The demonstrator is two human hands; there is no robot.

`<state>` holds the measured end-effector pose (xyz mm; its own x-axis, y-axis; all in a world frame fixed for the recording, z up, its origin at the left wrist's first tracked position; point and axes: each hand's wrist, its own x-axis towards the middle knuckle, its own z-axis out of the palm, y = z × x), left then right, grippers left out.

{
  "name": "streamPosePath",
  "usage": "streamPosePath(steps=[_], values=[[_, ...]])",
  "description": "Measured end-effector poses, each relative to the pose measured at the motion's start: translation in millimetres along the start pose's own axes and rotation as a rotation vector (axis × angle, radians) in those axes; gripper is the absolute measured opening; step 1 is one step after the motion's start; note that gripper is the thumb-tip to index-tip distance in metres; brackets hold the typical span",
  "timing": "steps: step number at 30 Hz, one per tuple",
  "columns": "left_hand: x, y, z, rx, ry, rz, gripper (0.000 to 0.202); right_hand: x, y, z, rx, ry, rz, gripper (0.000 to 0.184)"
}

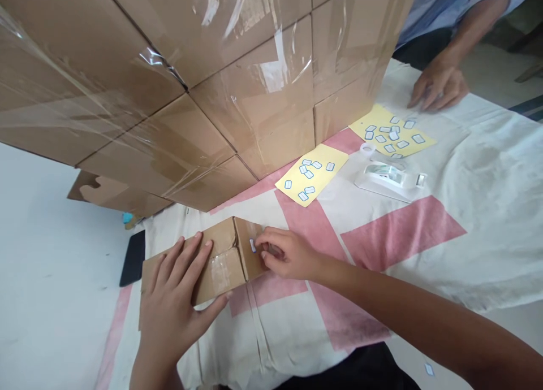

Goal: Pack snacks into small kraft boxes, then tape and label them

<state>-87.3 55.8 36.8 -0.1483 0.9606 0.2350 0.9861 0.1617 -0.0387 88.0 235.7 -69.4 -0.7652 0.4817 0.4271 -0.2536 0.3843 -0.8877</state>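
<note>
A small brown cardboard box (223, 243) lies on the cloth in front of me, with clear tape over its torn top seam. My left hand (172, 297) rests on its top, fingers spread flat and thumb along the near edge. At the box's right end face is a small white label (253, 245) with a blue border. My right hand (282, 251) has its fingers curled together in a pinch at the label's edge, touching the box. The fingertips partly hide that face.
Stacked, taped cartons (271, 96) rise behind the box. Yellow sheets (297, 181) bearing blue-edged labels and a white tape dispenser (390, 178) lie to the right. A black phone-like object (133, 258) is at left. Another person's hand (441, 83) is at the table's far side. One label (430, 369) lies low right.
</note>
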Motion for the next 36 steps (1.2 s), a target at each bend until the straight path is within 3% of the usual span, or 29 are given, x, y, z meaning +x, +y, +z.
streamPosePath(steps=[5, 8, 12, 16, 18, 20, 22, 25, 27, 30, 32, 34, 36], values=[[1, -2, 1.0, -0.001, 0.001, 0.014, 0.079, 0, 2, -1, -0.041, 0.051, -0.109, 0.039], [0, -2, 1.3, 0.004, 0.001, 0.017, 0.079, -1, 2, 0, -0.067, 0.115, -0.097, 0.036], [0, -2, 1.5, 0.000, 0.014, 0.019, 0.079, -3, -1, 3, -0.037, 0.110, -0.178, 0.041], [0, -2, 1.4, 0.011, 0.008, 0.014, 0.079, -6, -6, 7, -0.039, 0.158, -0.089, 0.035], [0, -2, 1.2, 0.016, 0.000, 0.015, 0.079, -7, -9, 8, -0.012, 0.169, -0.118, 0.031], [0, -2, 0.6, 0.023, 0.007, 0.024, 0.079, -8, -11, 9, 0.019, 0.165, -0.156, 0.033], [0, -1, 0.0, 0.032, 0.016, 0.034, 0.078, -8, -12, 8, -0.003, 0.164, -0.085, 0.038], [-2, -2, 0.3, 0.030, 0.025, 0.038, 0.078, -4, -11, 3, -0.045, 0.083, 0.102, 0.054], [-3, -4, 2.4, 0.017, 0.040, 0.038, 0.078, 0, -14, 1, 0.010, -0.024, 0.149, 0.067], [-5, -9, 8.3, -0.018, 0.049, 0.044, 0.080, 12, -20, 5, 0.073, -0.190, 0.133, 0.090], [-7, -15, 11.9, -0.046, 0.056, 0.038, 0.079, 19, -23, 14, 0.024, -0.250, 0.116, 0.121], [-13, -22, 13.7, -0.053, 0.075, 0.052, 0.079, 22, -24, 27, -0.063, -0.240, 0.047, 0.148], [-23, -30, 14.3, -0.026, 0.112, 0.132, 0.082, 16, -23, 44, -0.158, -0.156, -0.075, 0.158]])
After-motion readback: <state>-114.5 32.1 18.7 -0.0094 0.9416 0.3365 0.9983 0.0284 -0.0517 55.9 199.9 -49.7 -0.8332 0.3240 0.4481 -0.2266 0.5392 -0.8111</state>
